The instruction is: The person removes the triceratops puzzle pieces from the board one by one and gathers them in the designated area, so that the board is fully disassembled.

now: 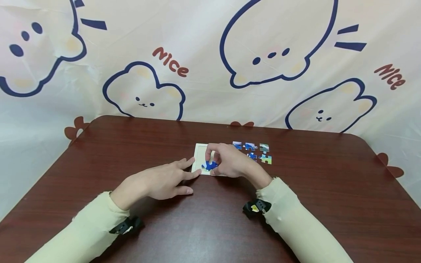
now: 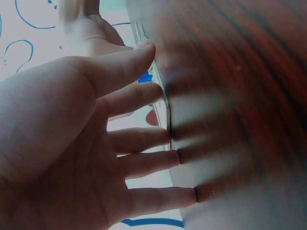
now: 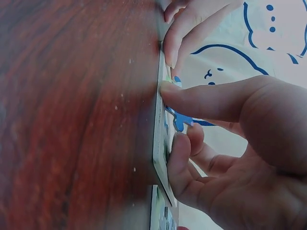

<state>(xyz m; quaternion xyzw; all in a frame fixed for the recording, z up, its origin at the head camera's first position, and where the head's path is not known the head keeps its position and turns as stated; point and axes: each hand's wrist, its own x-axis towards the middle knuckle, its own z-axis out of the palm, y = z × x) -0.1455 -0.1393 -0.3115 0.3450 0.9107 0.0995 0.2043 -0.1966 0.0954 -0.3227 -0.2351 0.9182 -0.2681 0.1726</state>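
Note:
A white puzzle tray [image 1: 199,151] lies on the table, its right part hidden behind my right hand [image 1: 231,160]. With thumb and fingers curled, that hand pinches a blue jigsaw piece [image 1: 210,166] over the tray's lower part. The right wrist view shows the blue piece [image 3: 181,120] tilted up between thumb and fingers. My left hand [image 1: 156,181] stretches its fingers out straight, fingertips touching the tray's left edge and lower left corner. Seen from the left wrist, its fingers [image 2: 144,140] are spread and hold nothing.
Several loose jigsaw pieces [image 1: 250,147] lie just right of the tray, some partly hidden by the right hand. The dark brown wooden table [image 1: 131,142] reaches back to a patterned cloth [image 1: 204,98].

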